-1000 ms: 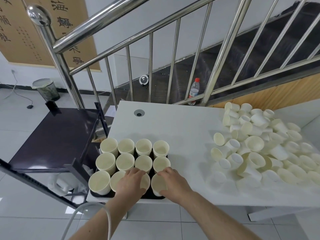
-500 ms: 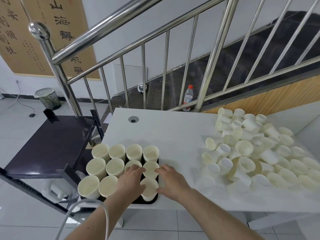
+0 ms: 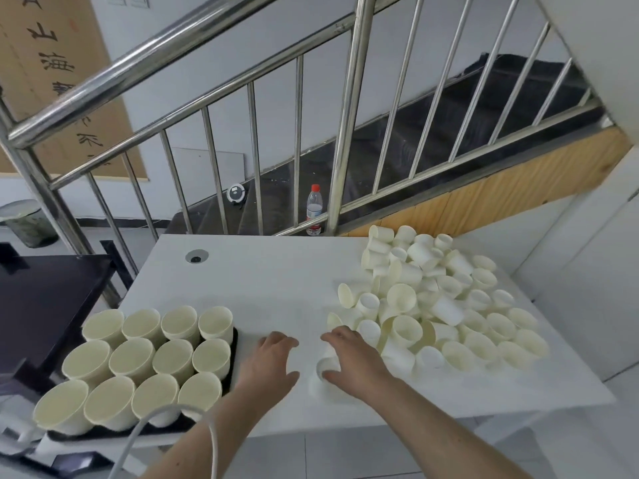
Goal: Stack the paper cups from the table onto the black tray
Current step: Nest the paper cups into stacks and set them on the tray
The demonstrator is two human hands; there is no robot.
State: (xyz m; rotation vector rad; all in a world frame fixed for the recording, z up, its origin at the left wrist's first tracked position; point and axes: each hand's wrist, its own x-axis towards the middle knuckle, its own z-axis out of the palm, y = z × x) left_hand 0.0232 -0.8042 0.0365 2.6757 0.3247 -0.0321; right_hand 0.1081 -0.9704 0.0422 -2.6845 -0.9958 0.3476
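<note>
A black tray [image 3: 235,344] at the table's front left holds several upright cream paper cups [image 3: 173,357] in rows. A loose pile of paper cups [image 3: 439,305] covers the right side of the white table [image 3: 276,281]. My left hand [image 3: 271,364] hovers over bare tabletop just right of the tray, fingers relaxed, holding nothing. My right hand [image 3: 349,357] curls its fingers over a cup lying on its side [image 3: 323,366] at the pile's near left edge.
A steel stair railing [image 3: 345,133] runs behind the table. A water bottle [image 3: 314,209] stands on the stairs beyond it. A dark side table [image 3: 38,299] sits left of the tray. A white cable [image 3: 207,433] crosses my left forearm. A bin [image 3: 27,223] stands far left.
Both hands left the cups on the tray and moved right. My right hand now grips a fallen cup at the pile's edge; my left hand is over bare table.
</note>
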